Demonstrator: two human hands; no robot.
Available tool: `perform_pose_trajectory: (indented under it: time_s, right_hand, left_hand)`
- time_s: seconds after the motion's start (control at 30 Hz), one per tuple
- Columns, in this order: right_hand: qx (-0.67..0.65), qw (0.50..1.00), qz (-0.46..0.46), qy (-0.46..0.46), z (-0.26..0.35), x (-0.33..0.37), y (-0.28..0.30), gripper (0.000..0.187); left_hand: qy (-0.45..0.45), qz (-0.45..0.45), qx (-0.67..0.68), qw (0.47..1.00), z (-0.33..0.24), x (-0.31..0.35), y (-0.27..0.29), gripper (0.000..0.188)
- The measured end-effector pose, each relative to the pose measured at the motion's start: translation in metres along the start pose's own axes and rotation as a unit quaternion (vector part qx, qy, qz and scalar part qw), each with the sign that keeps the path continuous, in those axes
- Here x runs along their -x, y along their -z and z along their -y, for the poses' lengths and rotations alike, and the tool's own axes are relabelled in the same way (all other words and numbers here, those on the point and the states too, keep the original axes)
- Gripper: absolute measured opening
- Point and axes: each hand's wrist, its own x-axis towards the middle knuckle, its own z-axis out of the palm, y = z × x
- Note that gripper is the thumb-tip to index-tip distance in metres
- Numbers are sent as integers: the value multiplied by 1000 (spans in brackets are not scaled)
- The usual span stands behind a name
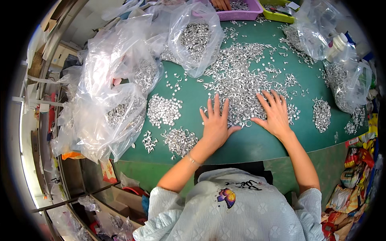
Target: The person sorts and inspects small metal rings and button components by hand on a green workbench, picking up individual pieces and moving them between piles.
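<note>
A large heap of small silver metal rings (pixel 241 76) is spread over the green table (pixel 257 142). My left hand (pixel 215 122) lies flat on the heap's near edge, fingers spread, holding nothing. My right hand (pixel 275 112) also rests flat with fingers apart on the rings just to the right. Two smaller sorted piles (pixel 163 110) (pixel 179 140) lie to the left of my left hand, and another small pile (pixel 321 114) lies to the right of my right hand.
Clear plastic bags of rings (pixel 120 100) (pixel 196 38) crowd the table's left and back; another bag (pixel 348 82) stands at the right. A purple tray (pixel 241 15) with another person's hand (pixel 221 4) and a yellow-green tray (pixel 277 16) sit at the far edge. Snack packets (pixel 354 176) lie lower right.
</note>
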Motion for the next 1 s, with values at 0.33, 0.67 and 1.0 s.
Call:
perform_pose_trajectory:
  time_s: [0.33, 0.67, 1.0]
  right_hand:
    - [-91, 988, -126, 13, -61, -52, -19, 34]
    - [-118, 986, -93, -65, -27, -46, 11, 45]
    - [-77, 994, -44, 64, -18, -34, -12, 40]
  left_hand:
    - [-71, -147, 21, 986, -3, -71, -35, 27]
    - [45, -50, 387, 920, 20, -110, -1, 32]
    - [64, -75, 340, 935, 5, -30, 16, 30]
